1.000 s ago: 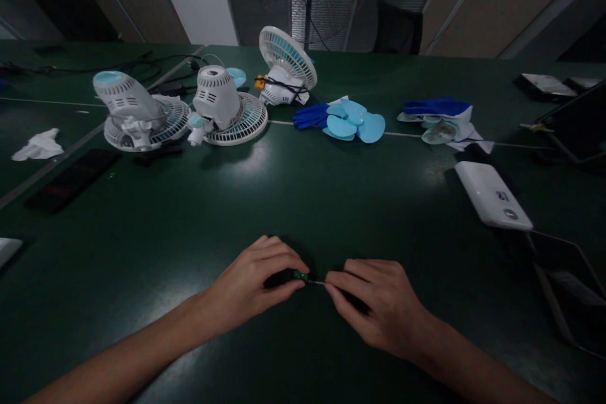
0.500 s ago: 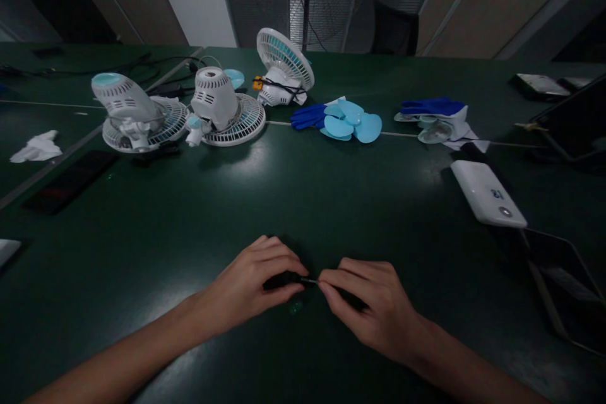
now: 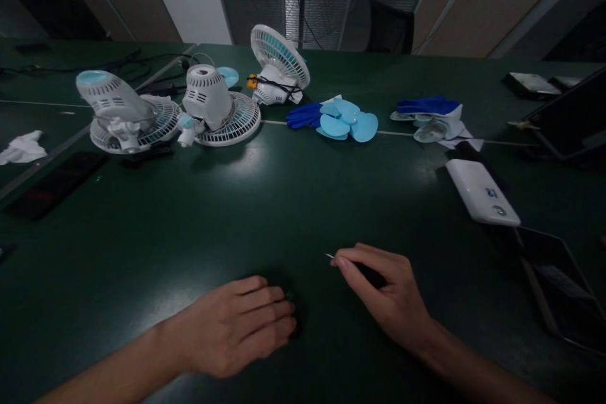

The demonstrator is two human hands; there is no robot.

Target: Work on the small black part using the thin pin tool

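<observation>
Both hands are being apart now, while half a second ago they were meeting at one thin metal piece [image 3: 329,255]; the left hand [image 3: 239,326] is lying lower and closer to the person. Over the green table [image 3: 293,202], the right hand [image 3: 391,287] is gripping this piece between thumb and forefinger, its bright tip pointing leftward. The left fingers are bending downward, their tips partly hidden, so I cannot tell whether they are holding something. Beside the left forefinger a small green thing [image 3: 290,296] is showing, mostly in shadow.

On the white device [image 3: 480,191] at the right, a short dark marking and a round badge are showing, but both are too blurred for reading. A white cloth [image 3: 23,148] and a dark screen [image 3: 572,113] are being cut off by the side edges. Farther back, three white fans [image 3: 208,98] are occupying the left half, and light blue blades [image 3: 348,118] are partly covering a blue glove [image 3: 303,115].
</observation>
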